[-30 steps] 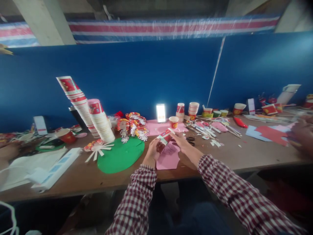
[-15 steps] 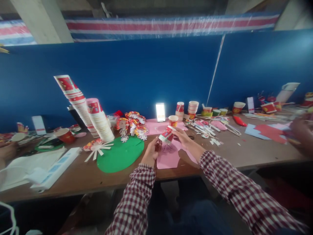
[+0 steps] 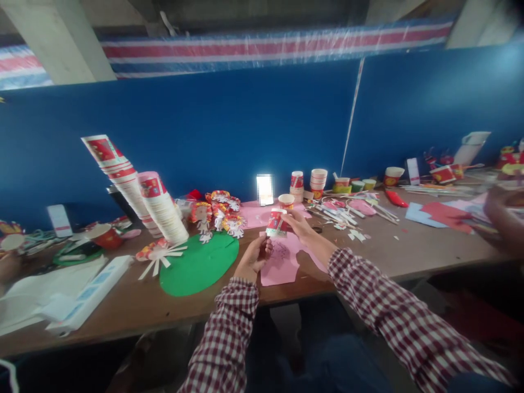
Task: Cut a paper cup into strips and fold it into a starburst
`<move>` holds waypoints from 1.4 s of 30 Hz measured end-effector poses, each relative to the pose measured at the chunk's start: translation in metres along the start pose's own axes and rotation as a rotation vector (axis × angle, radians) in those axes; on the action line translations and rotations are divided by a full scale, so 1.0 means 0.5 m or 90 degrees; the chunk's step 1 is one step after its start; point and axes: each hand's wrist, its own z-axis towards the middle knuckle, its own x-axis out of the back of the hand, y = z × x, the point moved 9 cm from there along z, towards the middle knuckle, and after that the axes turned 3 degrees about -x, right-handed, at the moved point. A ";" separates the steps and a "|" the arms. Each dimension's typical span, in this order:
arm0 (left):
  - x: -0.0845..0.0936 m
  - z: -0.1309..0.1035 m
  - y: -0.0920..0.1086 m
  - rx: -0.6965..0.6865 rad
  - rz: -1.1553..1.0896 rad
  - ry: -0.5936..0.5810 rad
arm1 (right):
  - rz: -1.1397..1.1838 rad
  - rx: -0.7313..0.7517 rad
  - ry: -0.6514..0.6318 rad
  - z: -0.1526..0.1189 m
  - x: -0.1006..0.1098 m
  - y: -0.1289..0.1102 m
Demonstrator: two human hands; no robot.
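Note:
A red-and-white paper cup (image 3: 277, 222) is held above the pink paper (image 3: 280, 268), nearly upright. My right hand (image 3: 298, 225) grips it from the right side, fingers wrapped round the cup. Just under the cup's lower left edge, my left hand (image 3: 254, 256) is closed with curled fingers; what it pinches, if anything, is hidden. Dark pen lines mark the pink sheet below. Behind the held cup stands another paper cup (image 3: 286, 201). To the left, a green paper oval (image 3: 200, 267) lies near several paper lion cut-outs (image 3: 203, 217).
Two tall leaning stacks of paper cups (image 3: 161, 210) rise at the left, beside a cup cut into strips (image 3: 160, 255). A white power strip (image 3: 92, 295) lies nearer. Paper scraps (image 3: 338, 214) and a bright phone (image 3: 265, 190) are toward the back. Other people's hands show at both edges.
The cup has turned from tilted to nearly upright in my right hand. My left hand has dropped slightly below it. The whole view has shifted a little.

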 end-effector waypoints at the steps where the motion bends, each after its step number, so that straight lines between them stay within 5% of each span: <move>1: 0.003 0.003 0.005 -0.015 -0.008 0.001 | 0.009 -0.026 -0.011 0.010 -0.005 0.016; 6: 0.014 0.011 0.044 -0.133 -0.153 -0.012 | 0.011 -0.060 0.194 -0.011 0.024 0.070; 9: 0.018 0.010 0.060 -0.182 -0.170 -0.015 | 0.094 -0.166 0.074 -0.054 -0.039 0.120; 15: 0.028 0.012 0.060 -0.224 0.015 0.045 | 0.164 -0.183 0.028 -0.079 -0.100 0.125; 28: 0.040 -0.002 0.071 -0.296 0.188 0.140 | 0.269 -0.129 0.149 -0.063 -0.079 0.095; 36: 0.037 0.000 0.067 -0.289 0.210 0.123 | 0.282 -0.104 0.142 -0.056 -0.081 0.102; 42: 0.034 0.002 0.067 -0.301 0.219 0.113 | 0.267 -0.169 0.126 -0.067 -0.088 0.114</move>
